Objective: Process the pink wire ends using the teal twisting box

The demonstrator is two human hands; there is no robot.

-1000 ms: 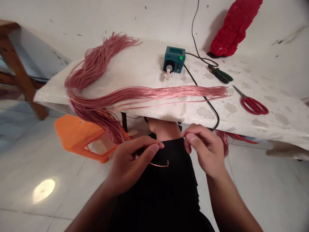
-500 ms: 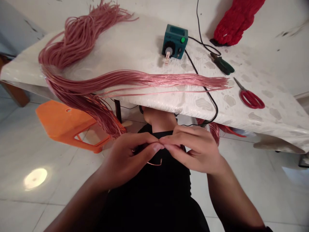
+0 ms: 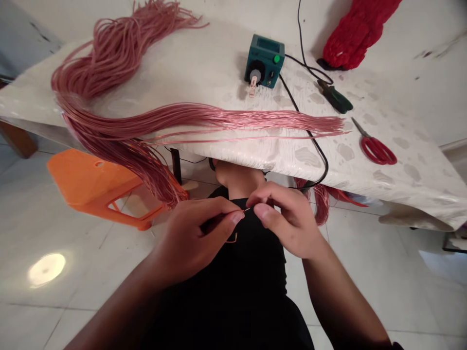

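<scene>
Between the thumb and forefinger of my left hand [image 3: 202,238] a thin pink wire [image 3: 232,240] is pinched. A short bright tip of it sticks out to the right of the fingertips, and another bent end hangs below the hand; the rest is hidden behind the fingers. My right hand [image 3: 288,218] is just beside that tip, its thumb and curled forefinger apart with nothing visible between them. Both hands are above my lap, in front of the table edge. A long bundle of pink wires [image 3: 204,115] lies across the table, with part drooping over the edge.
On the table [image 3: 215,63] stands a small green machine [image 3: 265,61] with a black cable [image 3: 321,155]. Green-handled pliers [image 3: 336,99], red scissors [image 3: 377,149] and a red bundle [image 3: 359,34] lie to the right. An orange stool [image 3: 87,184] stands at left.
My right hand's fingertips have come away from my left hand's and parted, uncovering the wire's short tip. My left hand keeps its pinch. The view has shifted slightly.
</scene>
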